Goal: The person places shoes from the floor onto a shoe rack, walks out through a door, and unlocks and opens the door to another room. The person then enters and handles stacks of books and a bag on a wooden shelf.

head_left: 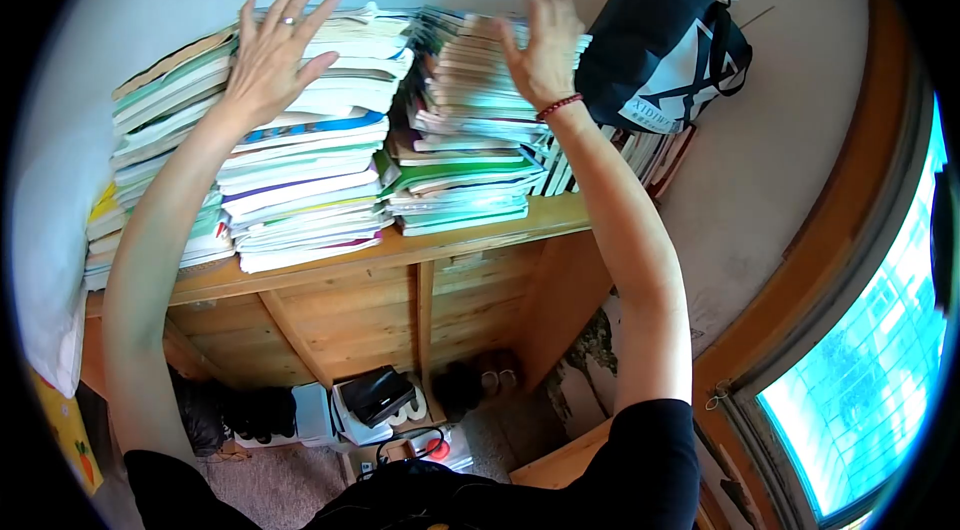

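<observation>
My left hand (270, 60), with a ring on one finger, is spread open in front of the upper part of a tall stack of books and papers (305, 165). Whether it touches the stack I cannot tell. Another stack (160, 170) stands to its left. My right hand (545, 45), a red bead bracelet at the wrist, is raised with fingers apart beside the top of a further stack of books (470, 80). It is slightly blurred and holds nothing visible. Just right of it, a black and white tote bag (650, 40) lies tilted on upright books (650, 155).
The stacks stand on a wooden shelf (440, 242) against a white wall. Below are a black box (377, 396), dark bundles (260, 415) and shoes (497, 375) on the floor. A wood-framed window (860, 330) is at the right. White fabric (45, 260) hangs at the left.
</observation>
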{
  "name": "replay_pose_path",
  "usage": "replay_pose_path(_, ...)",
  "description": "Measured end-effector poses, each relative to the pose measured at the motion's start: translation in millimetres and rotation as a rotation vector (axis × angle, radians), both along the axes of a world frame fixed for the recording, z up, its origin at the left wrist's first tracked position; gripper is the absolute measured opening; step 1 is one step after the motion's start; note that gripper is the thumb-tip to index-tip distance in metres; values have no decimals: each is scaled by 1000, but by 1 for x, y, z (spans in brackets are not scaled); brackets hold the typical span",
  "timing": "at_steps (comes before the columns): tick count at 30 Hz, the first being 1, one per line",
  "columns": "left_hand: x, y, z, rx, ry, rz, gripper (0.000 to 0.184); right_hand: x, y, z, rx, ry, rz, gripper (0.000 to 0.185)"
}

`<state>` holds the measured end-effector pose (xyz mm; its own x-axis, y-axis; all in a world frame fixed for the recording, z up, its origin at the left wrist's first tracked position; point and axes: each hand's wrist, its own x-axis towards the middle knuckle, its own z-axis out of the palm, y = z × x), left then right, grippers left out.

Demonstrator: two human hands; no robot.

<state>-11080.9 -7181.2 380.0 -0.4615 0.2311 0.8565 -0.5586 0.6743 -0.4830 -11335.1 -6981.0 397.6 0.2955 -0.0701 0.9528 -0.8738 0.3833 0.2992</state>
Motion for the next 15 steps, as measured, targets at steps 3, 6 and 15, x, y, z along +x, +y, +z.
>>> replay_pose_path(3,-35,5,10,32,-26,-71,56,-44,42,17,-221,-43,-134,51)
replay_pose_path(6,-53,9,11,115,11,-154,53,-102,96,44,-266,-185,-263,61)
replay_pose_path(15,-50,11,7,165,-1,-231,46,-145,143,132,-114,-322,-433,88)
